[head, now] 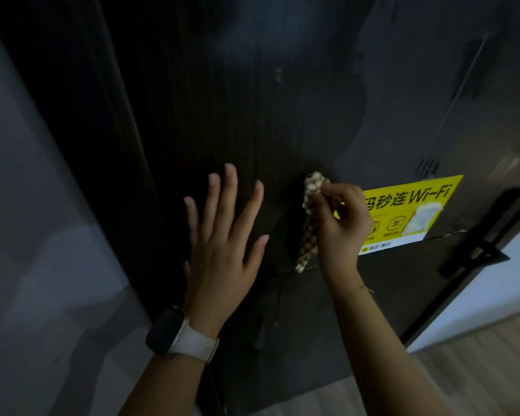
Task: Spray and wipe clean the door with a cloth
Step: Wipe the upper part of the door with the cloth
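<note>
**Limp cloth pinched at the top, door waiting for a flat wipe**

The right hand (pixel 341 220) has its grip clamped on the cloth (pixel 309 217): fingers and thumb curl round its upper end, which bunches above the knuckles, while the rest hangs down in a narrow checked strip. The cloth hangs close in front of the door (pixel 237 121), near its middle and just left of the yellow sticker (pixel 409 211); whether it touches the panel cannot be told. The left hand (pixel 222 232) holds nothing, its grip apart with all 5 fingers spread and straight toward the dark panel. Contact with the surface is likely, though not certain from this view. A watch (pixel 168 330) sits on that wrist.

The cloth looks light and thoroughly soft, drooping under its own weight, so a pinch at 1 end gives little wiping area. It would probably handle better opened out or wadded into the palm and pressed flat. The door is stiff and upright, and a paler, irregular-edged patch spreads over its far right part, perhaps film or damp. The sticker's torn white patch suggests its edges could lift if rubbed hard. No spray bottle is in view.
</note>
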Available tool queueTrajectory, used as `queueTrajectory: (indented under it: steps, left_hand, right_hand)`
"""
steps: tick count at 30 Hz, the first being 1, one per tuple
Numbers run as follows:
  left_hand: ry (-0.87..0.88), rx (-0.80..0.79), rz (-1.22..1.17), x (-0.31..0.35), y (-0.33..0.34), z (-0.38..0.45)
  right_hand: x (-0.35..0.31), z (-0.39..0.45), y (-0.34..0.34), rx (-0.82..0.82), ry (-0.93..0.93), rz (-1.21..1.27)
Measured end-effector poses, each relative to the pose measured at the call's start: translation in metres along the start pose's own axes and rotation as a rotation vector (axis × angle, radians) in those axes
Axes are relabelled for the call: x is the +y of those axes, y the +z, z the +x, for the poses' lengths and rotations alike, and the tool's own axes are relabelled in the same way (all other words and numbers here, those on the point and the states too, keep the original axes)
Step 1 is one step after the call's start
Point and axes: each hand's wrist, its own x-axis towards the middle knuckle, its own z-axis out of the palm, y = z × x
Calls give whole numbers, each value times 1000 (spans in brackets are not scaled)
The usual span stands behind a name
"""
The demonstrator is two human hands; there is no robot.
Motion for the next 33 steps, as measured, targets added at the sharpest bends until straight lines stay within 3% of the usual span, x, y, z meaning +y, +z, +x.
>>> queueTrajectory:
  steps: [4,8,14,18,24,29,33]
  left_hand:
    - [30,-47,43,14,24,30]
    - [11,-75,246,8,41,33]
    - [16,-34,359,8,46,34]
    - [21,-18,365,7,47,33]
    - [34,-24,357,7,45,34]
    - [51,-10,298,7,42,33]
    - [51,-17,260,7,40,33]
  right_hand:
    - [38,-34,-8,15,23,-89]
    - [53,-54,-21,-34,116,-89]
    - [9,31,-8,140,-75,-69]
    - [20,39,-11,165,-149,-110]
    - [51,63,-40,425,157,-51]
    - [15,14,3,174,-69,-65]
    - [7,7,2,30,-137,-103]
